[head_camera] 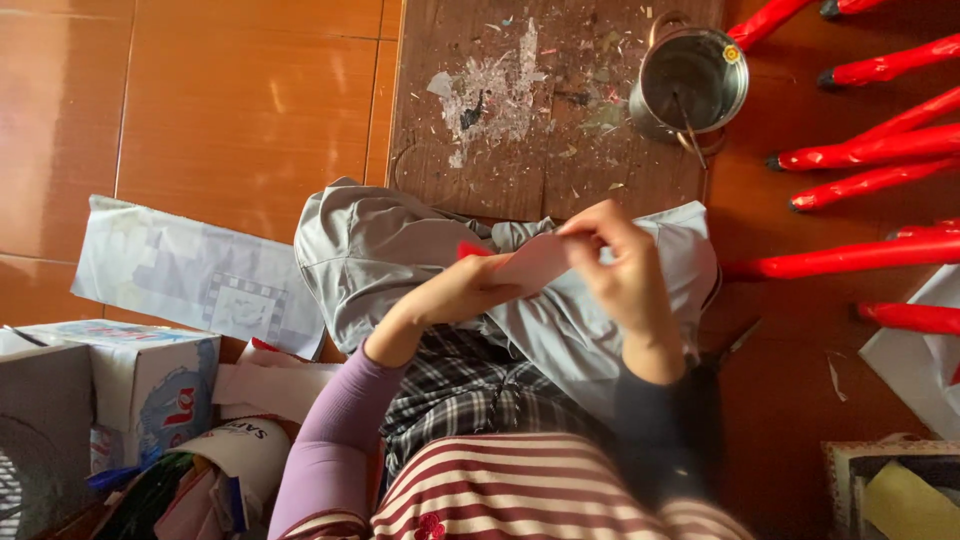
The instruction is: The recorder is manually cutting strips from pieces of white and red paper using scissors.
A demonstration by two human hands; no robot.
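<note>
My left hand (462,291) and my right hand (618,262) both hold one small piece of pale pink paper (528,262) with a red edge, above my lap. The left hand grips its lower left end. My right hand pinches its upper right end with fingers curled over it. A grey cloth (390,250) covers my knees beneath the paper. My left arm wears a lilac sleeve, my right arm a dark sleeve.
A worn wooden board (560,150) with paper scraps lies ahead on the tiled floor. A small metal pot (690,80) stands at its right. Several red rolled sticks (860,150) lie at the right. Boxes and packets (140,390) crowd the lower left.
</note>
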